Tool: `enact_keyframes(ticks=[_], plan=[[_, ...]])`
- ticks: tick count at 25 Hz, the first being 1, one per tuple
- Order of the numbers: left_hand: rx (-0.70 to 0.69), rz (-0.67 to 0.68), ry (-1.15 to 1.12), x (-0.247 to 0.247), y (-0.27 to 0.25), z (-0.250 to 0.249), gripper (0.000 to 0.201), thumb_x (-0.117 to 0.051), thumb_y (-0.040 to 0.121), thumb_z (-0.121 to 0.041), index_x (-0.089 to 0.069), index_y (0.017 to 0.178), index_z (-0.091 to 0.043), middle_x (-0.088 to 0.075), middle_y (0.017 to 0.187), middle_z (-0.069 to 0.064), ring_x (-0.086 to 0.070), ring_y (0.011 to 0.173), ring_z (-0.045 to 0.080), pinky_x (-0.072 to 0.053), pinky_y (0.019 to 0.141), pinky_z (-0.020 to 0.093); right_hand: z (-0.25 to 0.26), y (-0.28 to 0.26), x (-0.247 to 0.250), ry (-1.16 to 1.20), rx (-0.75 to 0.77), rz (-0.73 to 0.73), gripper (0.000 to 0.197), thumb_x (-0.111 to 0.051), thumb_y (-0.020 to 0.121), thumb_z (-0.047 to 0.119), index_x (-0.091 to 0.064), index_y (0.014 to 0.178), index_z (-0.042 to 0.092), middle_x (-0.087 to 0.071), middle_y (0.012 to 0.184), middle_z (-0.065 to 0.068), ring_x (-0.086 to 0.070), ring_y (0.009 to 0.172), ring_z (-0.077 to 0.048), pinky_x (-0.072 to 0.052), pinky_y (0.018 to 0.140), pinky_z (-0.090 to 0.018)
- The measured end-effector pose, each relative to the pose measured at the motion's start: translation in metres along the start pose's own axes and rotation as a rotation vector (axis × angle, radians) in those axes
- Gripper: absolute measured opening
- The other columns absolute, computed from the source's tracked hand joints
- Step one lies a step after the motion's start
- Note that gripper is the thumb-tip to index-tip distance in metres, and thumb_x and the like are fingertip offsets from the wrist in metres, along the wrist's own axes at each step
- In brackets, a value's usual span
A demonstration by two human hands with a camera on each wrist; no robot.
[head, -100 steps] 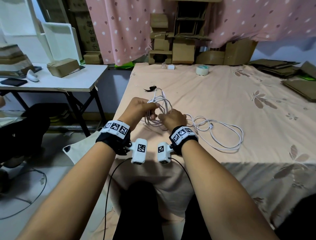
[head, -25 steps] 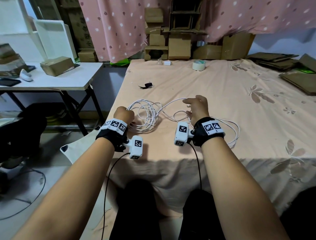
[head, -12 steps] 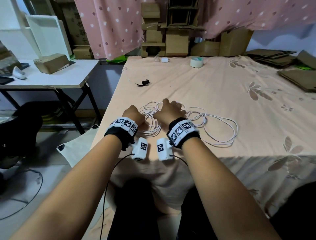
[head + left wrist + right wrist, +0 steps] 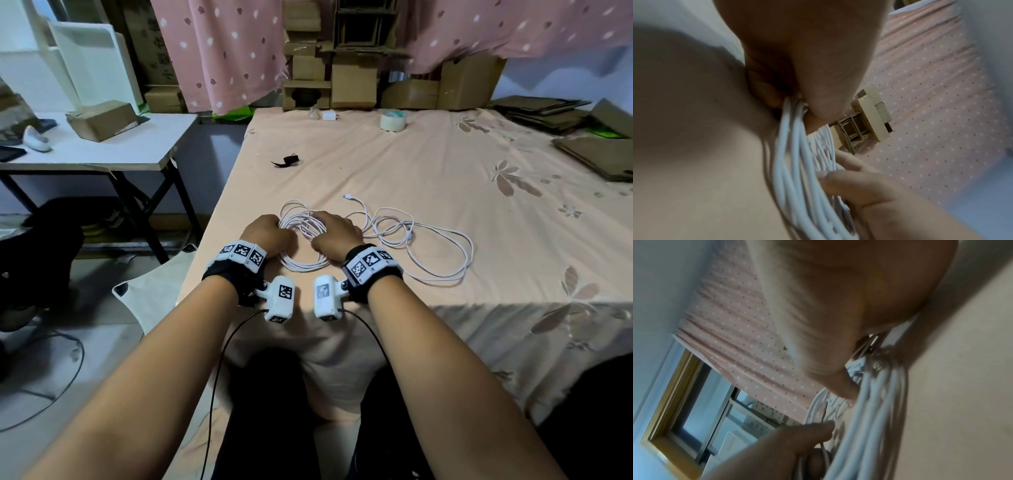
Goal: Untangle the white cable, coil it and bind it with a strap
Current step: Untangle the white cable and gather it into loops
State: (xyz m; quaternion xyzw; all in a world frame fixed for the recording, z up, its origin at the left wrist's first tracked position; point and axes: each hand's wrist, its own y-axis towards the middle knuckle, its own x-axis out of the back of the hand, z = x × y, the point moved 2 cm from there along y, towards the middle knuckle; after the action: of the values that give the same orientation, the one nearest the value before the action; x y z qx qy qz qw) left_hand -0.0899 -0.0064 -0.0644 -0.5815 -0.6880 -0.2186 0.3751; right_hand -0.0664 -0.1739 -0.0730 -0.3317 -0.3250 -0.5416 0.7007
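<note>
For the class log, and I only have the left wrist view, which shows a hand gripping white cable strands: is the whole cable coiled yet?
Observer: No. In the head view, loose loops of the white cable trail on the bed beside the right hand.
Operator: Where is the strap?
Observer: A small black strap lies on the bed beyond both hands, untouched.
Operator: Is a cable end free?
Observer: Yes, one connector lies bare on the bed beyond the right hand.
Operator: Does the right hand hold the coil too?
Observer: Yes, the right wrist view shows it gripping the strands, opposite the left hand.
</note>
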Motion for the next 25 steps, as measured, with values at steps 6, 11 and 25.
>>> enact_keyframes(ticks=[6, 11, 25], plan=[[-0.012, -0.024, -0.126, 0.003, -0.017, 0.004, 0.016, -0.062, 0.083, -0.019, -0.07, 0.077, -0.006, -0.072, 0.08, 0.013, -0.065, 0.081, 0.033, -0.05, 0.072, 0.035, -0.013, -0.015, -0.008, 0.467, 0.011, -0.181, 0.033, -0.066, 0.061, 0.032, -0.061, 0.093, 0.036, -0.071, 0.106, 0.008, -0.069, 0.097, -0.024, -0.059, 0.08, -0.041], [-0.068, -0.084, -0.303, -0.005, -0.026, 0.015, 0.031, -0.059, 0.091, -0.032, -0.062, 0.068, -0.011, -0.067, 0.067, 0.007, -0.06, 0.069, 0.027, -0.046, 0.069, 0.033, -0.02, -0.019, -0.013, 0.506, 0.048, -0.27, 0.032, -0.063, 0.066, 0.06, -0.07, 0.088, 0.038, -0.075, 0.099, 0.007, -0.07, 0.095, -0.019, -0.056, 0.089, -0.041], [-0.175, -0.269, -0.859, -0.015, -0.024, 0.03, 0.019, -0.039, 0.097, 0.003, -0.055, 0.092, -0.005, -0.058, 0.066, 0.012, -0.055, 0.049, 0.023, -0.049, 0.046, 0.03, -0.025, -0.014, -0.018, 0.569, 0.11, -0.308, 0.046, -0.053, 0.081, 0.017, -0.066, 0.124, 0.026, -0.069, 0.125, 0.003, -0.063, 0.113, -0.015, -0.051, 0.102, -0.039]])
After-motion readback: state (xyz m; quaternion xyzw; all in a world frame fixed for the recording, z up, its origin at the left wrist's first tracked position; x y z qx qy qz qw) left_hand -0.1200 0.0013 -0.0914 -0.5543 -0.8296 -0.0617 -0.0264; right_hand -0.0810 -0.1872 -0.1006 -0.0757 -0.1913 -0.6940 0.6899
